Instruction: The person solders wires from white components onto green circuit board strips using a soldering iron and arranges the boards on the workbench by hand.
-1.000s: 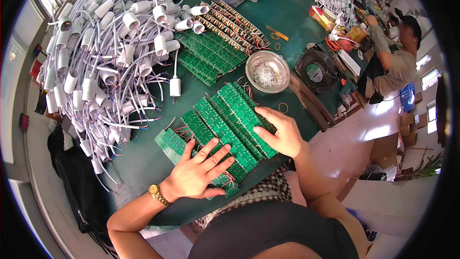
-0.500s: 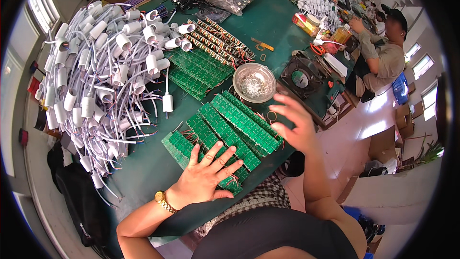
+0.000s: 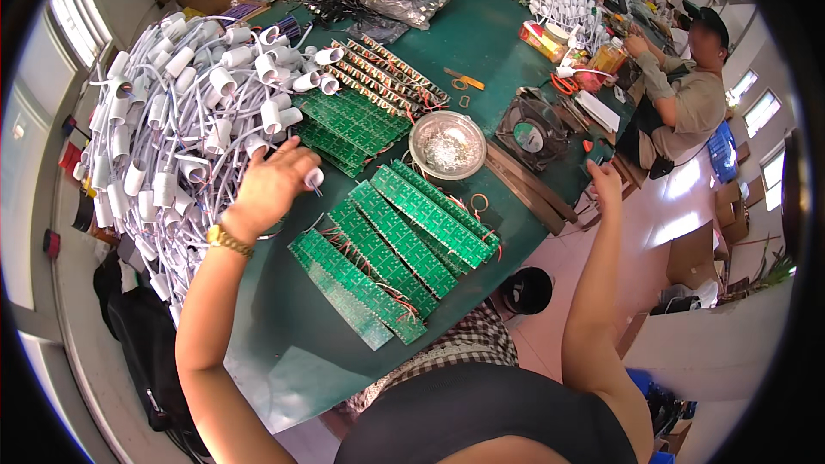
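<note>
On the near part of a green worktable, strips of green circuit board lie overlapped in a slanting spread, red wires showing between some; neither hand touches them. To their far left, the person's left hand is at a white cylindrical socket, beside a heap of white corded sockets. Its fingers are part-curled about the socket; whether they grip it cannot be told. At right, the right hand reaches to a green-and-red tool, fingers bent at its near end; a firm hold cannot be confirmed.

The step in hand is judged to be the taking up of one socket and the tool; the next move would call for a sure grasp by each hand, without dragging neighbouring cords or disturbing the strips.

Count: near strips, at least five, overlap hiding the exact number; far green boards, at least three; rows of assembled components, about four; metal bowl holding bright bits, one; fan, one; orange cutter, one; heaped sockets, too many to count.
</note>
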Tool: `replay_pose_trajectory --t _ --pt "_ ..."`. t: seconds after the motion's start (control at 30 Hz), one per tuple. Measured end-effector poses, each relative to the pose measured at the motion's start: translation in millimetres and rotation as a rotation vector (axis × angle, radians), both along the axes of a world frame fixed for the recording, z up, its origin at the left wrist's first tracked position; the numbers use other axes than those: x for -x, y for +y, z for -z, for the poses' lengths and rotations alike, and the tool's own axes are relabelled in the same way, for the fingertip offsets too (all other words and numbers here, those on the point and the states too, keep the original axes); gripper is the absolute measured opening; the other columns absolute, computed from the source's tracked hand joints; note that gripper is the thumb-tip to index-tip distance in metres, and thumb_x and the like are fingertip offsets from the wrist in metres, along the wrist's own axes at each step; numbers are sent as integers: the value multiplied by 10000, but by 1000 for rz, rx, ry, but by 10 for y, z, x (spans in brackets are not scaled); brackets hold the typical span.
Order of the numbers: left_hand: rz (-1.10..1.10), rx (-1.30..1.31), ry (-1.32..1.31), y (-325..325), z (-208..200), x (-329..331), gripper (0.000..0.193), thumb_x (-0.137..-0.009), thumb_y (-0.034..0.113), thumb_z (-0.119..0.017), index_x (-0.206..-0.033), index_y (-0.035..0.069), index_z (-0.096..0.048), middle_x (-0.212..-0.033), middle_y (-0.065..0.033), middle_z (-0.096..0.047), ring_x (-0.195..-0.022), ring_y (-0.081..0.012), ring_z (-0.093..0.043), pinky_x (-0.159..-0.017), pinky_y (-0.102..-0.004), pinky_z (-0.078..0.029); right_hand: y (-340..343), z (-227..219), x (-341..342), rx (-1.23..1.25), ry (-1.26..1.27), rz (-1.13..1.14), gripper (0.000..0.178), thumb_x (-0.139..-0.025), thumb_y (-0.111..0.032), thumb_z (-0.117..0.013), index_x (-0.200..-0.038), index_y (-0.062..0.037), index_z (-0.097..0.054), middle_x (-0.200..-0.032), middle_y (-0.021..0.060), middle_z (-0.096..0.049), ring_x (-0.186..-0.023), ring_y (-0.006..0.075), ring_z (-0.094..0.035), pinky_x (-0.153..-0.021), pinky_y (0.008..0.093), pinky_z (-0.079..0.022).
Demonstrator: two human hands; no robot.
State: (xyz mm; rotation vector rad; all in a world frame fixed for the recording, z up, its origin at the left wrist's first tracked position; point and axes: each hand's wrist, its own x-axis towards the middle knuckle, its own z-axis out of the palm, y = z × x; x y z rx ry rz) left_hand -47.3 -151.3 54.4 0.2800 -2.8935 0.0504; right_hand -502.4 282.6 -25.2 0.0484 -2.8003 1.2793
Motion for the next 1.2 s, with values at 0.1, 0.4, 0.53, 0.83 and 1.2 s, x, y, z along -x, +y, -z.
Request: replay_pose_trajectory --t 0.1,0.4,0.53,0.83,1.2 --pt "-83 -485 640 208 -309 -285 295 -869 102 -609 -1149 18 -572 -1125 -147 -601 -1045 -275 -581 -934 -360 -425 -32 35 119 -89 71 12 541 -731 -506 -732 -706 24 -626 -729 168 -645 -706 274 -632 -705 399 -485" --pt "-155 -180 1009 1621 -1068 -1383 377 -880 386 -528 -1044 48 -559 -652 -131 -521 -603 -215 -510 -541 -350 -421 -137 54 333 -144 174 38 523 -666 -403 -777 -887 51 -641 -822 132 -652 -775 205 -632 -708 326 -483" --pt "-44 -424 110 1410 -651 -1105 226 -746 7 -611 -967 48 -588 -887 -139 -560 -740 -350 -578 -641 -412 -489 190 140 440 325 -1 19 403 -677 -229 -738 -974 30 -654 -826 94 -657 -765 201 -635 -688 318 -486" --pt "-202 -462 257 1118 512 -996 394 -726 52 -668 -1100 49 -544 -883 -112 -569 -791 -291 -605 -681 -398 -506 433 -69 -304 857 241 -66 264 -802 -17 -639 -1039 1 -524 -818 98 -590 -619 173 -589 -540 292 -497" --pt "209 -200 33 1221 333 -881 334 -663 81 -640 -991 86 -576 -872 -48 -563 -768 -217 -566 -657 -340 -458 -141 -270 -2106 1123 577 -454 424 -893 -118 -546 -1273 -35 -378 -780 104 -530 -667 188 -512 -619 312 -452"
